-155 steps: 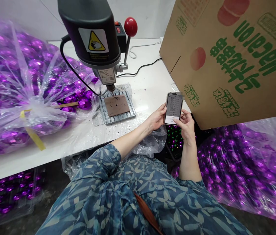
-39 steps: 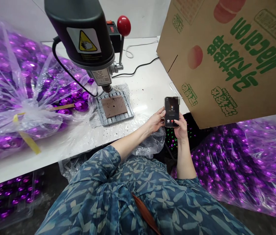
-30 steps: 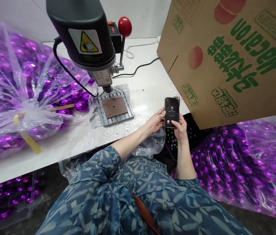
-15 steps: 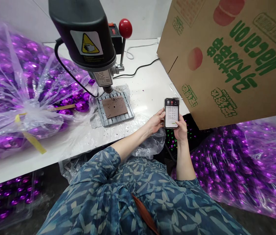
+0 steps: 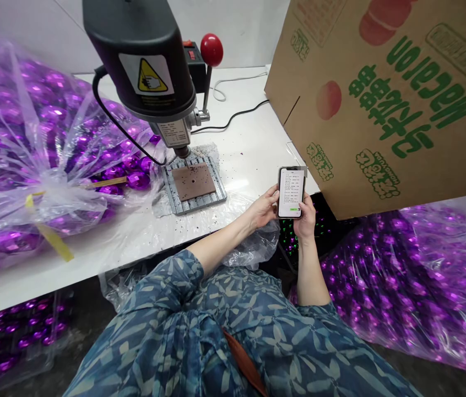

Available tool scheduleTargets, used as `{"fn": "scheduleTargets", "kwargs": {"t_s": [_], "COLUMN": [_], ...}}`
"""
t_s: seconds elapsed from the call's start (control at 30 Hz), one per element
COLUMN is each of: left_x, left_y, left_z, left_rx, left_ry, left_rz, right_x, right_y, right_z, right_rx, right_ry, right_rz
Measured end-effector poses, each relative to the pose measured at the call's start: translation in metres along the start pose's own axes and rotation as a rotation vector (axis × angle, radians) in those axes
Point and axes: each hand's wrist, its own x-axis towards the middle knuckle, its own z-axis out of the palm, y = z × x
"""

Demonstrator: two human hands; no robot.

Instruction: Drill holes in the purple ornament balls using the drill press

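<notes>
A smartphone [image 5: 291, 190] is held upright between my two hands, over the right end of the white table. Its lit screen shows lines of text and a small green block near the bottom; the text is too small to read. My left hand [image 5: 266, 207] grips the phone's left edge. On the right edge, my right hand [image 5: 306, 218] is closed around the lower corner, its thumb at the screen. To the left stands a small drill press [image 5: 146, 66] with a red-knobbed lever. A brown board [image 5: 194, 181] with a small hole lies on its slotted metal base [image 5: 175, 205].
A clear bag of shiny purple balls [image 5: 51, 121] covers the table's left side. Another such bag [image 5: 394, 281] lies at the right, below a large cardboard box [image 5: 365, 110]. Dark crumbs dot the base and table [image 5: 233, 143]. A black cord [image 5: 233, 117] runs behind the press.
The phone's screen has switched from a view with a dark top strip to a mostly white page of text. The phone and both hands have barely moved.
</notes>
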Motion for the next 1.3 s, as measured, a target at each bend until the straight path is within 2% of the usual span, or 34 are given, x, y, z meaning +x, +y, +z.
{"fn": "scheduleTargets", "kwargs": {"t_s": [0.17, 0.33, 0.47, 0.63, 0.83, 1.07, 1.3], "left_x": [-0.001, -0.001, -0.003, -0.004, -0.004, -0.005, -0.006], "left_y": [-0.003, -0.008, -0.010, -0.009, -0.011, -0.009, -0.011], "left_z": [-0.001, -0.004, -0.003, -0.002, -0.001, 0.000, 0.001], "left_rx": [-0.001, 0.016, 0.009, -0.013, 0.001, 0.010, 0.027], "left_ry": [-0.057, -0.034, -0.043, -0.047, -0.015, 0.006, 0.000], "left_rz": [-0.003, -0.008, -0.023, -0.025, -0.037, -0.042, -0.039], "right_x": [0.004, 0.013, 0.016, 0.017, 0.017, 0.014, 0.016], "right_y": [-0.003, -0.026, -0.043, -0.046, -0.041, -0.039, -0.034], "right_z": [-0.004, -0.011, -0.005, 0.005, 0.005, 0.001, 0.005], "right_rx": [-0.155, -0.408, -0.602, -0.749, -0.810, -0.791, -0.766], "right_ry": [0.036, 0.102, 0.022, -0.063, -0.044, -0.027, -0.021], "right_rz": [-0.075, -0.242, -0.382, -0.442, -0.460, -0.485, -0.460]}}
